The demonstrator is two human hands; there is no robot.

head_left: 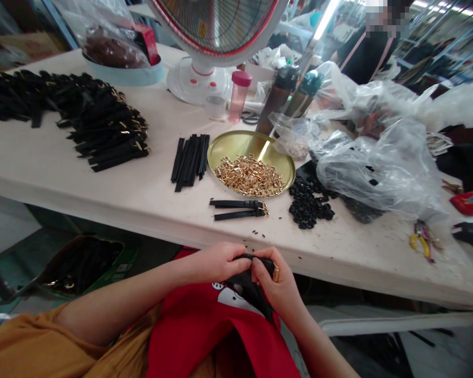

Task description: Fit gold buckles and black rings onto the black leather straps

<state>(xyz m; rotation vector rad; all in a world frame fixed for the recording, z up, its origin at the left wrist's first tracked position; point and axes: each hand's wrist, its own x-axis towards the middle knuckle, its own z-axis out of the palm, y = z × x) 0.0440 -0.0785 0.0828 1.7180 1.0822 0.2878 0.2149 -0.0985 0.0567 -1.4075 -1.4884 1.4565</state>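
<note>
Both hands meet over my lap at the table's front edge, closed on one black strap (pixel 265 261) with a gold buckle (pixel 276 273). My left hand (pixel 224 261) pinches one part of the strap. My right hand (pixel 275 278) grips it near the buckle, which shows beside the fingers. Just beyond, two black straps with gold buckles (pixel 238 210) lie on the table. Behind them stands a round gold tray (pixel 225 144) heaped with small gold buckles (pixel 250 177). Left of the tray lies a bundle of plain black strips (pixel 189 160); to its right is a pile of small black loops (pixel 308 205).
A long heap of buckled black straps (pixel 102 121) covers the table's left side. A white fan (pixel 199 79), a pink-lidded bottle (pixel 239 97) and dark bottles (pixel 278 97) stand behind. Clear plastic bags (pixel 382 163) and yellow-handled pliers (pixel 421 241) lie right. A person (pixel 364 47) is farther back.
</note>
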